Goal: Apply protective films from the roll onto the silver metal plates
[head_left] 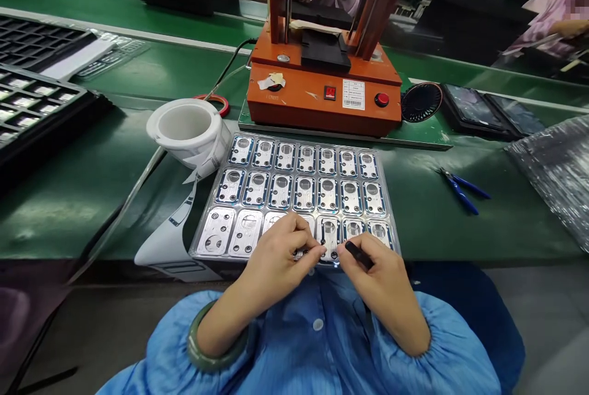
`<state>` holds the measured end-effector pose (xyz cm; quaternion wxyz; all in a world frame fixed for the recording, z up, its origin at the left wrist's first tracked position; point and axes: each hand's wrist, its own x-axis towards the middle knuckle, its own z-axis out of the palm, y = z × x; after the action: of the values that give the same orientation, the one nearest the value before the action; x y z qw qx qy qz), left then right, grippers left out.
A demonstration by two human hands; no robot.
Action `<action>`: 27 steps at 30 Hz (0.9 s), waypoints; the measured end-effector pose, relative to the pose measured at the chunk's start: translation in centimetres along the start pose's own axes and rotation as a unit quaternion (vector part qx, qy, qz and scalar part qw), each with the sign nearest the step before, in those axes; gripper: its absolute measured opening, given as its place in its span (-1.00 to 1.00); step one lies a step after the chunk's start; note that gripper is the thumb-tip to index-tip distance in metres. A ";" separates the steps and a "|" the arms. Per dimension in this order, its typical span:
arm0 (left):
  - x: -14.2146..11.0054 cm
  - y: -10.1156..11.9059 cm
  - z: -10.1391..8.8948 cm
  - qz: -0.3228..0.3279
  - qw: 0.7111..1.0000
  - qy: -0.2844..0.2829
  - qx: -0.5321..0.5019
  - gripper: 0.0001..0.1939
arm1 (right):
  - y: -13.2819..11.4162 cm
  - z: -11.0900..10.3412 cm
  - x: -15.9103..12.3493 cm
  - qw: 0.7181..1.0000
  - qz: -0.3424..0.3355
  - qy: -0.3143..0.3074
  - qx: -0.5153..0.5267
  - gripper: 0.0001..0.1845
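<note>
In front of me lies a clear plastic tray with rows of silver metal plates, several edged with dark blue adhesive frames. My left hand is over the tray's near row, thumb and forefinger pinched together; whatever may be between the fingertips is too small to make out. My right hand is closed around a short black slim tool, its tip hidden by the fingers. Both hands' fingertips are beside one silver plate in the near row. At the lower left, a plate shows no blue edging.
A white tape roll stands left of the tray, its liner trailing over the table edge. An orange press is behind. Blue-handled cutters lie right. A black tray is at left. Other people sit across the line.
</note>
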<state>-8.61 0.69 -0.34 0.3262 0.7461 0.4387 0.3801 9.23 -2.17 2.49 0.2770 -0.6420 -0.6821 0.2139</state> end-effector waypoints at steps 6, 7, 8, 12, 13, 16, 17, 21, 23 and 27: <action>0.0 -0.2 0.3 0.026 0.999 0.007 0.027 -0.87 | 0.2 0.1 0.1 1.000 0.003 -0.012 0.000 -0.85; 0.0 -0.1 0.3 0.029 0.999 0.010 0.032 -0.86 | 0.2 0.1 0.1 1.000 0.003 -0.012 0.000 -0.84; 0.0 -0.1 0.4 0.031 0.999 0.013 0.037 -0.86 | 0.2 0.1 0.1 1.000 0.001 -0.011 0.000 -0.84; 0.0 0.0 0.4 0.032 0.998 0.017 0.051 -0.85 | 0.1 0.0 0.2 1.000 -0.002 -0.012 -0.003 -0.83; 0.0 0.0 0.4 0.032 0.998 0.014 0.054 -0.85 | 0.1 0.0 0.2 1.000 -0.001 -0.012 -0.004 -0.83; 0.0 0.0 0.5 0.031 0.998 0.007 0.062 -0.86 | 0.0 0.0 0.3 1.000 -0.003 -0.013 -0.010 -0.82; 0.0 0.0 0.5 0.032 0.997 0.008 0.064 -0.86 | 0.0 0.0 0.3 1.000 -0.005 -0.013 -0.012 -0.82; 0.1 0.0 0.6 0.039 0.997 0.017 0.064 -0.85 | -0.1 0.0 0.4 1.000 -0.005 -0.012 -0.018 -0.80; 0.1 0.0 0.6 0.041 0.997 0.020 0.066 -0.85 | -0.1 0.0 0.4 1.000 -0.001 -0.014 -0.021 -0.81; 0.0 0.0 0.6 0.038 0.997 0.023 0.068 -0.86 | 0.0 0.0 0.4 1.000 0.003 -0.014 -0.025 -0.83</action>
<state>-8.10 0.61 -0.68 0.2503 0.7738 0.4422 0.3782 9.24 -1.79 2.53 0.2504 -0.6479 -0.6891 0.2066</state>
